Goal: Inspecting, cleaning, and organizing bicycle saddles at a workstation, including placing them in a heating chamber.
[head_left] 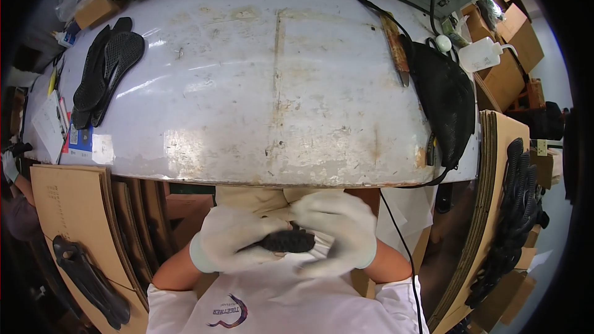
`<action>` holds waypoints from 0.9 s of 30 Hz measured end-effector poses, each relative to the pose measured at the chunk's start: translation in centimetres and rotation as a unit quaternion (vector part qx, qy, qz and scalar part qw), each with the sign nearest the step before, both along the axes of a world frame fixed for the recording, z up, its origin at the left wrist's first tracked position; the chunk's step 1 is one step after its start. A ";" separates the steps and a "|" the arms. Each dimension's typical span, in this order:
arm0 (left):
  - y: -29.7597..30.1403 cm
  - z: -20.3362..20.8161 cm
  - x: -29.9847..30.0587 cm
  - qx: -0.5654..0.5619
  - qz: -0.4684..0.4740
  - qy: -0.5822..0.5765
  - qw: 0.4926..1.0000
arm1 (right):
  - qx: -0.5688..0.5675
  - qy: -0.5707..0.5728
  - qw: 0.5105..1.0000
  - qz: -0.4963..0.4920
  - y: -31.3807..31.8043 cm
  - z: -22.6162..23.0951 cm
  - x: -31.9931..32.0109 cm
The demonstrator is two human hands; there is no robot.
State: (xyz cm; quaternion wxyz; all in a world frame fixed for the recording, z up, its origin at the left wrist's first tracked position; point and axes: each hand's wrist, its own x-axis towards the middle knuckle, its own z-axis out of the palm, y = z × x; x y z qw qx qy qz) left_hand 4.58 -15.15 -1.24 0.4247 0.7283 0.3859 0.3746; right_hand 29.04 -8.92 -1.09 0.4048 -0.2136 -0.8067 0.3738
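Observation:
A black shoe sole (pixel 288 241) with a ridged edge is held in front of my white shirt, just below the table's near edge. My left hand (pixel 232 239), in a white glove, is closed on its left end. My right hand (pixel 343 226), gloved too and smeared by motion, curves around the right end with thumb and fingers apart. Whether it touches the sole is hard to see. Part of the sole is hidden behind the left glove.
Black soles (pixel 111 65) lie on the white table (pixel 216 86) at left. A black bag-like item (pixel 439 99) and a rusty blade-like tool (pixel 395 46) lie at right, beside a white squeeze bottle (pixel 481 54). Cardboard stacks (pixel 68 210) flank me; a black cable (pixel 396 229) hangs near my right arm.

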 end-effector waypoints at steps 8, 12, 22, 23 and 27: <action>-1.0 -2.9 0.2 0.126 -0.061 0.008 0.990 | 0.020 -0.055 0.996 0.073 -0.3 0.9 -1.5; -0.4 -3.0 0.4 0.137 -0.055 -0.018 0.989 | 0.016 -0.045 0.996 0.075 -0.5 0.8 -1.5; -0.1 -2.1 0.3 0.178 -0.004 0.047 0.983 | 0.028 -0.005 0.999 0.038 -1.3 -0.8 -1.9; 0.0 -1.7 0.1 0.177 -0.002 0.048 0.983 | 0.021 -0.022 0.999 0.041 -1.2 -0.5 -1.8; -0.4 -0.1 -0.3 0.197 0.034 0.150 0.968 | -0.007 -0.055 0.997 0.046 -1.0 -0.1 -1.5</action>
